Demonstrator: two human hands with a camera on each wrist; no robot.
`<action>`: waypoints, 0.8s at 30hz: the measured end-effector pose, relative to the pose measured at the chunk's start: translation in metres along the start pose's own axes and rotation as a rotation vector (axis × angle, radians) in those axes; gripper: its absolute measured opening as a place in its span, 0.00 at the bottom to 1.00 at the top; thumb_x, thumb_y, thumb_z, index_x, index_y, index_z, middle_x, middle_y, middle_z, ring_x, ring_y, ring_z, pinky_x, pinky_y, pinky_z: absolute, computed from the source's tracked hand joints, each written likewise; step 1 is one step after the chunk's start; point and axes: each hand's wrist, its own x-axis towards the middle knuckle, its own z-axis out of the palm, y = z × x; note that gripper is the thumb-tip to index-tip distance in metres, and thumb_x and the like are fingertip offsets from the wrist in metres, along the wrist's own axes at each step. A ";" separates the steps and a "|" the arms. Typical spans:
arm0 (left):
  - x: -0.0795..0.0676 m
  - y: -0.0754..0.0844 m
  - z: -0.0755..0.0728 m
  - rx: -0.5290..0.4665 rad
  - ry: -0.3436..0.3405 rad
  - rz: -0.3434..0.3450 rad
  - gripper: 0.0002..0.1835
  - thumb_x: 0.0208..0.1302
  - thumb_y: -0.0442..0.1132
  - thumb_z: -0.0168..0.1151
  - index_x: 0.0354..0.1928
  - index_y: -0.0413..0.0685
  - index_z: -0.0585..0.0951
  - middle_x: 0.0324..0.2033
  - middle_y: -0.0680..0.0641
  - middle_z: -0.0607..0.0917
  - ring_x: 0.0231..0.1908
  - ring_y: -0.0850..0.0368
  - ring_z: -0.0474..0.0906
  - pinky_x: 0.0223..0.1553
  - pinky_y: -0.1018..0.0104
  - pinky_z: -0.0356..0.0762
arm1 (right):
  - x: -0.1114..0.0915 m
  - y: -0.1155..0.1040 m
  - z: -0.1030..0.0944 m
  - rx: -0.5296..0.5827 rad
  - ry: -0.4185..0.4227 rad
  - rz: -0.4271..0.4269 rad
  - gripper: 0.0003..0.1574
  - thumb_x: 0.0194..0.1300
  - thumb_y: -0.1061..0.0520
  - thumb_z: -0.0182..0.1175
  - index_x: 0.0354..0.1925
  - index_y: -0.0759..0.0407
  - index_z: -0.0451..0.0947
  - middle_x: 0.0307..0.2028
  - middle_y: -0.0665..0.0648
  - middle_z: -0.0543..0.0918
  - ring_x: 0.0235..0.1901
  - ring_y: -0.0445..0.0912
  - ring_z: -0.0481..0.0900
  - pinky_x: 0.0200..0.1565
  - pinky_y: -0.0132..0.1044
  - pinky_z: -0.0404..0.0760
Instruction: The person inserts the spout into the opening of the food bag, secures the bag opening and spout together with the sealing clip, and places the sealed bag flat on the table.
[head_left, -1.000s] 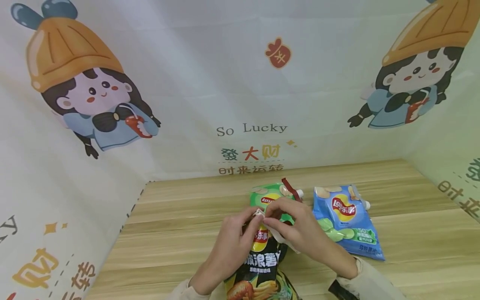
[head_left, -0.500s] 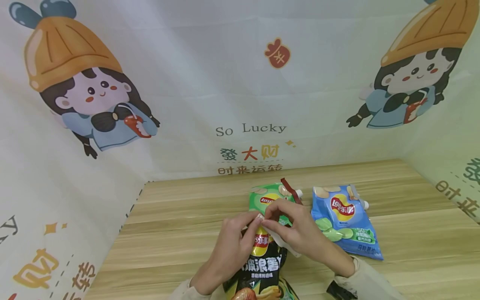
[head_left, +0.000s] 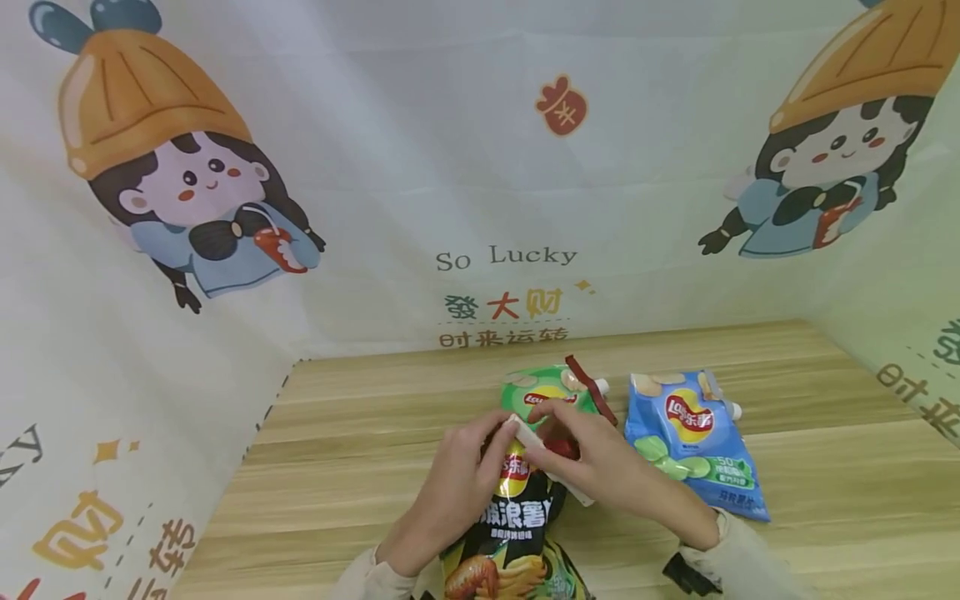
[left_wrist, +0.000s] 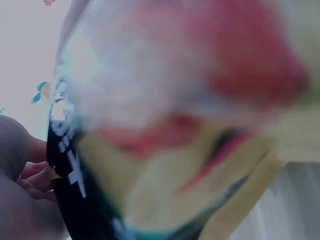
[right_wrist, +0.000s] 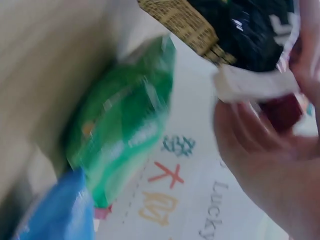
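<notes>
A black bag of potato chips (head_left: 517, 517) is held up at its top edge, and a white bag clip (head_left: 527, 433) lies across that edge. My left hand (head_left: 453, 479) pinches the left end of the clip between thumb and forefinger. My right hand (head_left: 611, 462) holds the clip farther along, thumb against it and fingers bent behind. The right wrist view shows the clip's white bar (right_wrist: 255, 86) against the bag's top, with something dark red beside the fingers. In the left wrist view the bag (left_wrist: 165, 190) fills most of the picture, blurred.
Behind the hands lies a green chip bag (head_left: 517, 404) with a red clip (head_left: 588, 387) and white spout. To the right is a blue chip bag (head_left: 693, 454) with a pale clip and spout. Printed cloth (head_left: 390, 167) walls the wooden table (head_left: 337, 467).
My right fingers have spread and slid a little along the clip, away from the left fingertips. More of the white bar shows. The black bag's lower part has swung slightly left.
</notes>
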 end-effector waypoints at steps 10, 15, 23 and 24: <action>-0.001 -0.007 -0.037 -0.002 -0.304 -0.139 0.19 0.73 0.56 0.54 0.57 0.57 0.78 0.46 0.58 0.83 0.46 0.63 0.79 0.47 0.65 0.80 | -0.006 -0.003 -0.015 0.030 -0.186 0.034 0.25 0.66 0.46 0.66 0.56 0.55 0.78 0.41 0.47 0.84 0.38 0.38 0.83 0.42 0.35 0.83; -0.010 -0.017 -0.055 0.064 -0.429 -0.201 0.17 0.68 0.60 0.60 0.39 0.55 0.83 0.29 0.58 0.81 0.32 0.63 0.76 0.34 0.66 0.76 | -0.010 -0.003 -0.009 0.060 -0.130 0.063 0.25 0.65 0.46 0.68 0.56 0.54 0.78 0.41 0.48 0.84 0.39 0.39 0.83 0.43 0.35 0.83; -0.023 -0.016 -0.057 0.034 -0.170 -0.235 0.20 0.56 0.53 0.75 0.47 0.55 0.82 0.41 0.56 0.79 0.42 0.59 0.74 0.44 0.66 0.74 | -0.013 -0.006 0.002 0.140 -0.113 0.115 0.25 0.65 0.48 0.67 0.55 0.59 0.79 0.40 0.50 0.85 0.39 0.40 0.82 0.43 0.34 0.83; -0.023 -0.016 -0.060 -0.008 -0.141 -0.251 0.21 0.56 0.51 0.75 0.50 0.55 0.82 0.43 0.54 0.79 0.43 0.58 0.74 0.43 0.66 0.74 | -0.013 -0.006 0.004 0.144 -0.110 0.118 0.25 0.66 0.48 0.67 0.55 0.59 0.79 0.40 0.50 0.85 0.40 0.40 0.82 0.44 0.34 0.83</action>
